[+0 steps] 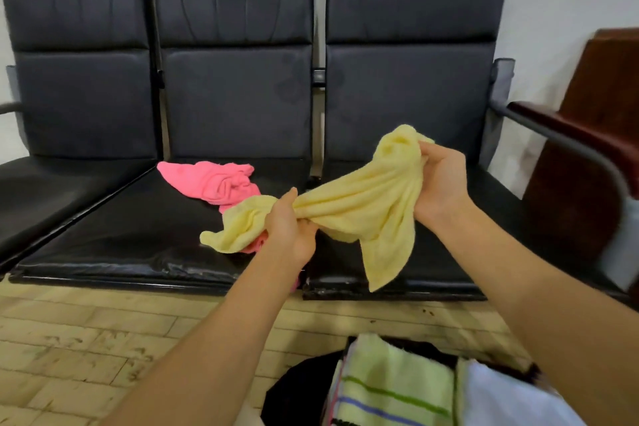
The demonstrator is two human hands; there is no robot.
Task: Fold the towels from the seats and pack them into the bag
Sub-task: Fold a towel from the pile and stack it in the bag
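A pale yellow towel [363,204] hangs bunched in the air above the seats, stretched between both hands. My left hand [288,225] grips its lower left part; my right hand [441,180] grips its upper end. A crumpled pink towel [211,180] lies on the middle black seat [131,228], partly behind the yellow one. At the bottom of the view a dark bag [294,391] stands on the floor with folded towels in it: a green striped one [390,387] and a white one [501,398].
Three joined black padded seats stand against a white wall. A metal armrest [567,145] curves along the right end, with a brown wooden panel [601,121] behind it. Pale tiled floor [86,349] lies in front of the seats.
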